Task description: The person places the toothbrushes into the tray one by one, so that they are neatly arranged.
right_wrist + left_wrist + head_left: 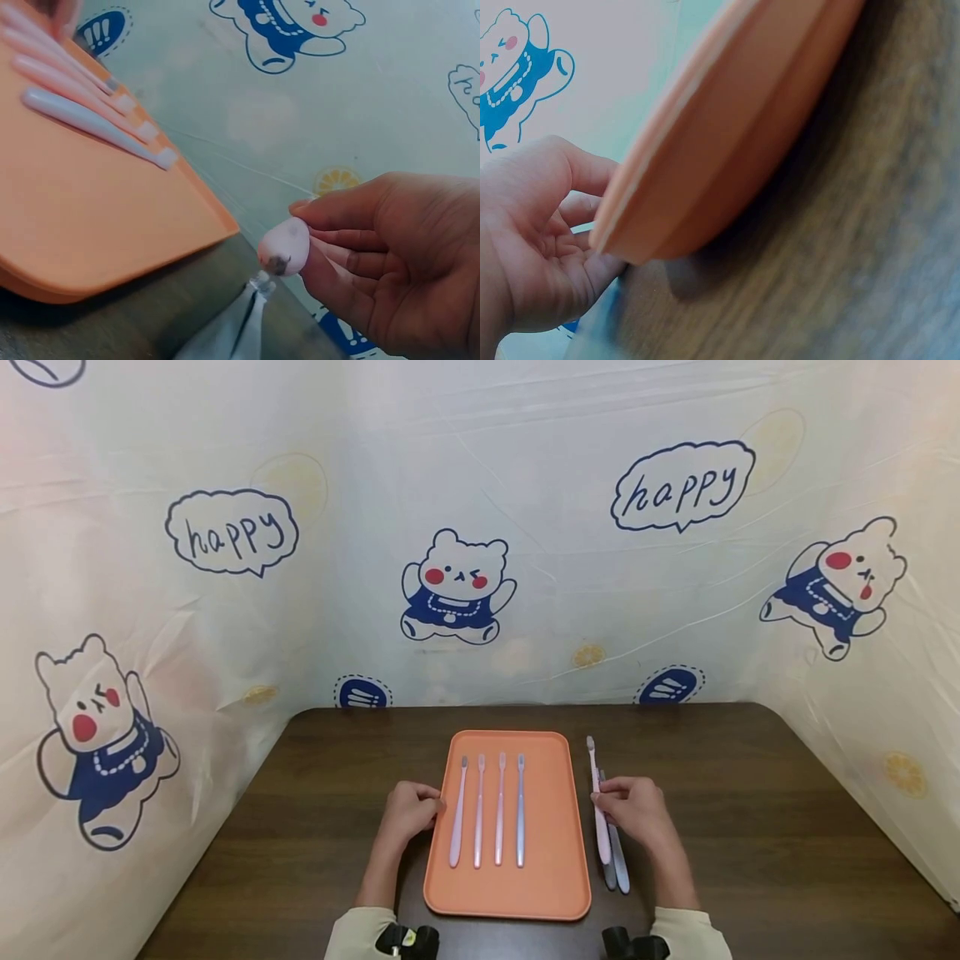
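At the left edge of the orange tray (508,893), my left hand (408,814) holds the rim. In the left wrist view the fingers of this hand (547,232) reach round the tray's edge. Several toothbrushes lie side by side on the tray, among them a blue toothbrush (521,818) at the right end and a pink toothbrush (457,827) at the left end. Right of the tray, my right hand (639,810) pinches a pale pink toothbrush (602,835) by its handle, bristles pointing away. Beneath it, a grey toothbrush (609,875) and a light blue toothbrush (619,864) rest on the table.
The dark wooden table (322,852) carries the tray near its middle. A pale printed sheet (562,593) with bears and lettering stands behind the table and along both sides.
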A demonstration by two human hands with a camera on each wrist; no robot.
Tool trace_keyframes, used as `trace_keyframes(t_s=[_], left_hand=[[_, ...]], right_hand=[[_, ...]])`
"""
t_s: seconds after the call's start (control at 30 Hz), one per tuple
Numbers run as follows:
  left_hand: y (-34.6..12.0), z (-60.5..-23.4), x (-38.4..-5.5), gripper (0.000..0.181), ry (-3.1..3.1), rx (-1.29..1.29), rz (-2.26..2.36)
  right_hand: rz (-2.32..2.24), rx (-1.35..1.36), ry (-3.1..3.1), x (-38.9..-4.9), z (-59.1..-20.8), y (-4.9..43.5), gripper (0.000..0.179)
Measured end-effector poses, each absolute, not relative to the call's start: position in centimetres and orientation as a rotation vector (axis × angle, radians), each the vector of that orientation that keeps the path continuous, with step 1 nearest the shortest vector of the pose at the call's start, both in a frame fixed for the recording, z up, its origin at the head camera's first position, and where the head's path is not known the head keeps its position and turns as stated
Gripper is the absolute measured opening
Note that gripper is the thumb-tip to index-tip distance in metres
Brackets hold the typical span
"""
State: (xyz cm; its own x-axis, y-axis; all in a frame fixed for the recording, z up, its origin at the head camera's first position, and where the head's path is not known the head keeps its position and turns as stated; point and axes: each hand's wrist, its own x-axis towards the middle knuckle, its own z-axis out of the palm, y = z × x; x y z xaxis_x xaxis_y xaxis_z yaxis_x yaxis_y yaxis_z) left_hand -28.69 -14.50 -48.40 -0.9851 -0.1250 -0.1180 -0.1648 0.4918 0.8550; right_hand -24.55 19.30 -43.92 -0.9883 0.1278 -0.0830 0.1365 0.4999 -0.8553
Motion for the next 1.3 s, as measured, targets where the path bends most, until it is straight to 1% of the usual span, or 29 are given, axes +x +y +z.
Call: trace_keyframes(t_s=[0.77, 1.3], left_hand=[[-14.5, -48.4, -28.7, 0.021, 2.676, -0.254, 1.553], [-14.6, -48.6, -28.8, 0.021, 2.674, -0.249, 1.555]], right_hand=[[-1.725, 0.188, 2.689, -25.1, -44.9, 16.8, 0.021], [-1.664, 0.169, 2.711, -25.2, -45.3, 15.3, 0.024]])
